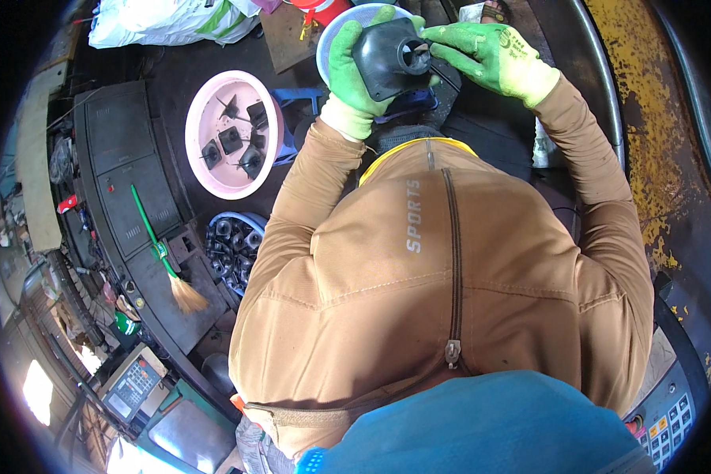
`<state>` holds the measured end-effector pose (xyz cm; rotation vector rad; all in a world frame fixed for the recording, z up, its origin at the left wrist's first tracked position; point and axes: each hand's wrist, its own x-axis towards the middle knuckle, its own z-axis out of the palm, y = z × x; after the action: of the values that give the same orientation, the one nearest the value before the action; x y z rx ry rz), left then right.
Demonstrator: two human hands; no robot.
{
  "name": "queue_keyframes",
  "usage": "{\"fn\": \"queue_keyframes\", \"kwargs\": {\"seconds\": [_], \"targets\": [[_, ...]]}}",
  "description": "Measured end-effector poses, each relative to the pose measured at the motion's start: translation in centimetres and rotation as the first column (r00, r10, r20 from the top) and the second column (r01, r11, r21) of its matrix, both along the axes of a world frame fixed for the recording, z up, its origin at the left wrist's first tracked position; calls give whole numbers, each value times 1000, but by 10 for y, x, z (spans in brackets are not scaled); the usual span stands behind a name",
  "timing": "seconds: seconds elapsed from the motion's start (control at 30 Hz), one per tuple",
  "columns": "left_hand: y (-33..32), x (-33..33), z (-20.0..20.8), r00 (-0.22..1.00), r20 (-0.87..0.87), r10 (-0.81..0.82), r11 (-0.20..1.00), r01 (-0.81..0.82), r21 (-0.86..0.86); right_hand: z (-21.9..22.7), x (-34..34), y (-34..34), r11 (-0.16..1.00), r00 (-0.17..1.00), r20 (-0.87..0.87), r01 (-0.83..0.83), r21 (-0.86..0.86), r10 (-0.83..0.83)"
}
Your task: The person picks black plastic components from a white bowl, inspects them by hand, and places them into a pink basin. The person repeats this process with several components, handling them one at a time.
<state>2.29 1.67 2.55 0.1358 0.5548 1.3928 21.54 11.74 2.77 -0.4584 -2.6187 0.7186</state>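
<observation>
My left hand (346, 75), in a green and yellow work glove, is wrapped round a black molded part (379, 57) with a squarish base and a round opening. The part is held up at the top of the view, its opening turned to the right. My right hand (486, 57), gloved alike, is closed with its fingertips at that opening. Whatever is between those fingertips is too small to make out. A white-blue round basin (329, 41) shows behind the part, mostly covered by it and my left hand.
A pink basin (196, 162) at left holds several black parts. Below it, a blue basin (252, 216) is filled with similar parts. A straw broom (183, 294) with a green handle lies on dark metal panels. A yellow, worn metal surface (648, 150) runs along the right.
</observation>
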Motion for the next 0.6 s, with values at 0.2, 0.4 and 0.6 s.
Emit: {"fn": "queue_keyframes", "kwargs": {"seconds": [0.2, 0.4, 0.6], "targets": [[4, 3, 9, 977, -129, 169, 966, -138, 221, -2, -5, -7, 991, 997, -25, 74, -109, -77], [4, 1, 12, 975, -85, 203, 946, -173, 275, -6, -14, -20, 956, 973, -171, 105, -274, -156], [6, -1, 11, 937, -135, 322, 898, -256, 359, -7, -21, -36, 841, 938, -188, 159, -517, -293]]}}
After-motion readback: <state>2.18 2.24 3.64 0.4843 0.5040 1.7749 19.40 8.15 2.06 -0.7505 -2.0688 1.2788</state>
